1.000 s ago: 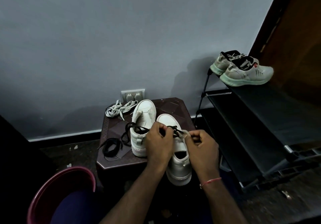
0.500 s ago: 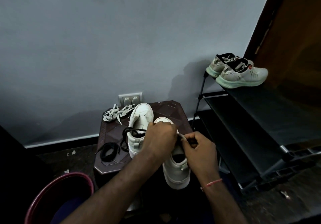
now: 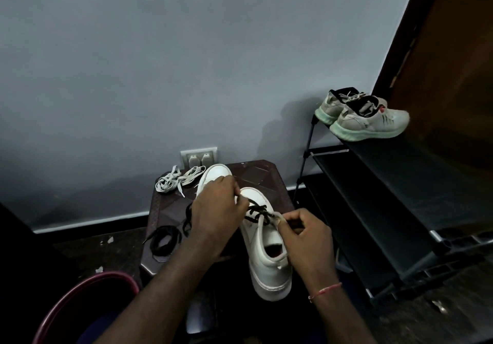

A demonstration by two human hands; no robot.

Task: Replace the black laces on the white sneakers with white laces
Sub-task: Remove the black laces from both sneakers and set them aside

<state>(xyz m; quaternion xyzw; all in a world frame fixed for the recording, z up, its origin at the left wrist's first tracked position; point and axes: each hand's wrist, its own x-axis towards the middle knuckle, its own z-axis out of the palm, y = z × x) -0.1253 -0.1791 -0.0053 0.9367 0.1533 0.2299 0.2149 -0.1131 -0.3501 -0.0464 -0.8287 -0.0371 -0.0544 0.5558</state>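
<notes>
1. Here the near white sneaker (image 3: 266, 253) lies on the small brown table (image 3: 262, 175), with its heel jutting past the table's near edge. The second sneaker (image 3: 216, 174) stands just beside it to the left, mostly hidden behind the left hand (image 3: 216, 210).
2. The left hand's fingers are curled and pinch the black lace (image 3: 257, 211) at the toe end of the eyelet rows. The right hand (image 3: 304, 234) is pinched tight at the upper eyelets on the shoe's right side, apparently on the same lace. Whether it also pins the eyelet flap cannot be told.
3. The main risk is the overhanging heel. Neither hand presses the shoe down, so a hard tug toward the person could tip it off the edge.
4. Pulling both ends at once would likely cinch the crossings tighter rather than free them. A lace tip dragged at an angle could also jam in an eyelet.
5. The left forearm passes close to the coiled spare black lace (image 3: 164, 241). A sweep could knock that off the table, whereas the white laces (image 3: 178, 181) lie farther back, out of harm's way.
6. The sneaker's long axis runs near to far. Its toe points toward the wall and a little left, and its heel points at the person. The sole is down and the opening up, and the lace crossings lie across that axis.
</notes>
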